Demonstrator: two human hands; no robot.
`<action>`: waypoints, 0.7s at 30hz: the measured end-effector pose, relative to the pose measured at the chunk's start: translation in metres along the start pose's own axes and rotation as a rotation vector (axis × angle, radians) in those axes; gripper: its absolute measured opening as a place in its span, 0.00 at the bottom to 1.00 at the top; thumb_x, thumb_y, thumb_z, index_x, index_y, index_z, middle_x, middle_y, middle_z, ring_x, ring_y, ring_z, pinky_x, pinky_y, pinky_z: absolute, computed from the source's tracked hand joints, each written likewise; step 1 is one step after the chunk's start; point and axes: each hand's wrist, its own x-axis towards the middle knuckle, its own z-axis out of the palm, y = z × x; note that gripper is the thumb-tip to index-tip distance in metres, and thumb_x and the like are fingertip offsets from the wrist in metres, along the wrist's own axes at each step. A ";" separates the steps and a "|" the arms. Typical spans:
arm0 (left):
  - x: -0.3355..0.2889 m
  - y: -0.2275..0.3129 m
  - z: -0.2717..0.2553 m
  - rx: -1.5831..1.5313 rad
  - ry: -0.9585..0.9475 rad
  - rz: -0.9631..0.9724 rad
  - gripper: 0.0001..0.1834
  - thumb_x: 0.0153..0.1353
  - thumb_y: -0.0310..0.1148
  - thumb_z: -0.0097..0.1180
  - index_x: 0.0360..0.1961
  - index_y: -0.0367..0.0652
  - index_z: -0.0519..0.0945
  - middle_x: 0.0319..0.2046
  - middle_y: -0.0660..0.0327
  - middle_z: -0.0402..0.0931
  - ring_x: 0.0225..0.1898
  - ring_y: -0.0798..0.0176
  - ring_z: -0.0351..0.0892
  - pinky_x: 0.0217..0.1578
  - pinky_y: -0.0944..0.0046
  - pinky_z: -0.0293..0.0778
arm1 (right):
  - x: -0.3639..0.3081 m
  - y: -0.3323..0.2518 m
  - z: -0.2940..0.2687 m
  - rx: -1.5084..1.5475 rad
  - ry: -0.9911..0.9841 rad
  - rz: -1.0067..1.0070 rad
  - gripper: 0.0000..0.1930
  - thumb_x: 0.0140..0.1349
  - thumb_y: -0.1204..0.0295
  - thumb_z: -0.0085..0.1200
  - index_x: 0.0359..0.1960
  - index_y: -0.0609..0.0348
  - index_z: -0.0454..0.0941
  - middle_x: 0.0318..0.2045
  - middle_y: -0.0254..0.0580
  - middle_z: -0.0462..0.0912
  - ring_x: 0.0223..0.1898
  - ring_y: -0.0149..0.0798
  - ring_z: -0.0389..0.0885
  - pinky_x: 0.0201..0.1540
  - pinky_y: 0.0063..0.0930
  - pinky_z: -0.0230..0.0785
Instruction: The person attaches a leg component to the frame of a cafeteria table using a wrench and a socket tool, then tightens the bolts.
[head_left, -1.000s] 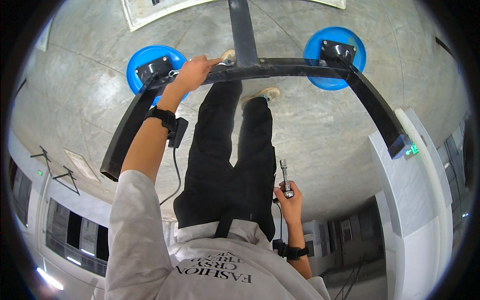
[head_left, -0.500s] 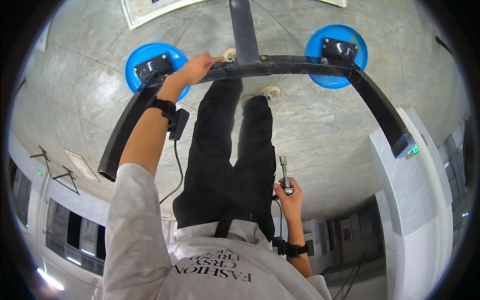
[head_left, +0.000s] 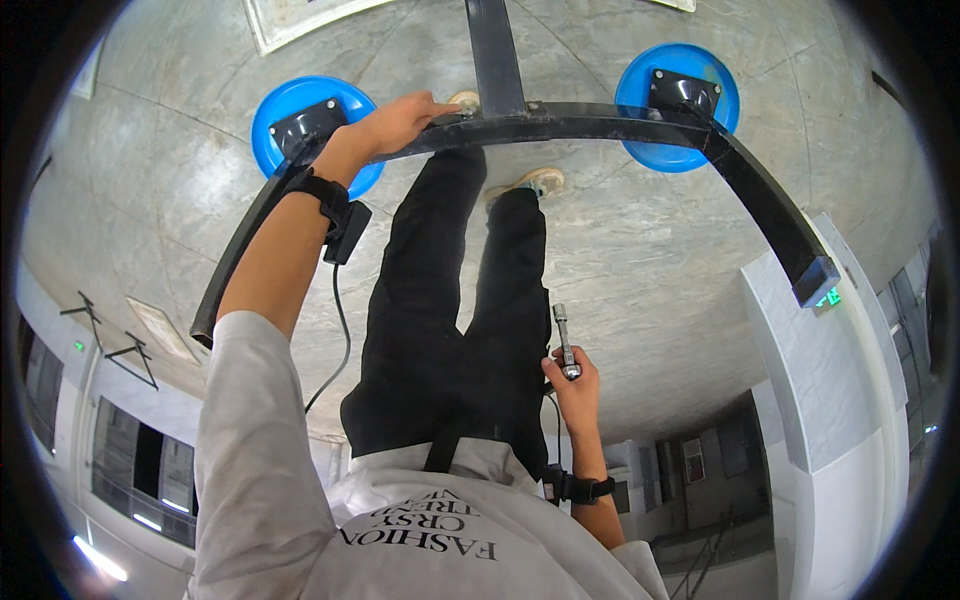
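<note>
A black metal frame [head_left: 590, 124] curves across in front of me, with a straight bar [head_left: 496, 60] joining it near the middle. My left hand [head_left: 398, 122] lies over the curved tube, left of that joint. Its index finger stretches out to the small bolt hardware at the joint; the other fingers are partly hidden. Lower down, beside my right thigh, my right hand [head_left: 577, 388] is closed around a chrome socket wrench [head_left: 563, 335]. The wrench's socket end points up and away from me, apart from the frame.
A blue round disc [head_left: 345, 93] with a bolted black plate is under the frame's left side, another blue disc [head_left: 680, 56] under its right. Both ends of the frame reach back toward me. A white-grey wall [head_left: 800, 350] stands at the right. My shoes are under the frame.
My left index finger has shifted slightly right along the bolt area at the joint. My right hand and the socket wrench have risen a little in the picture.
</note>
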 end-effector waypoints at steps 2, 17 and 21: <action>0.002 0.009 -0.001 0.012 0.002 -0.022 0.25 0.58 0.21 0.38 0.56 0.55 0.69 0.36 0.51 0.67 0.41 0.51 0.68 0.47 0.59 0.63 | 0.002 0.002 0.001 0.019 0.000 -0.002 0.10 0.50 0.71 0.59 0.28 0.63 0.72 0.18 0.29 0.68 0.20 0.22 0.63 0.24 0.18 0.57; -0.009 0.027 0.020 0.162 0.161 -0.027 0.31 0.48 0.36 0.56 0.57 0.53 0.66 0.42 0.56 0.67 0.45 0.51 0.68 0.45 0.57 0.68 | 0.058 0.004 0.005 0.080 -0.006 -0.121 0.10 0.53 0.68 0.55 0.24 0.62 0.72 0.15 0.27 0.66 0.19 0.21 0.61 0.22 0.18 0.53; -0.015 0.034 0.034 0.325 0.291 -0.090 0.35 0.43 0.33 0.59 0.57 0.54 0.65 0.43 0.60 0.67 0.45 0.52 0.69 0.43 0.56 0.71 | 0.099 0.007 0.011 0.018 0.010 -0.351 0.09 0.52 0.70 0.54 0.20 0.62 0.70 0.14 0.25 0.60 0.19 0.20 0.55 0.20 0.19 0.49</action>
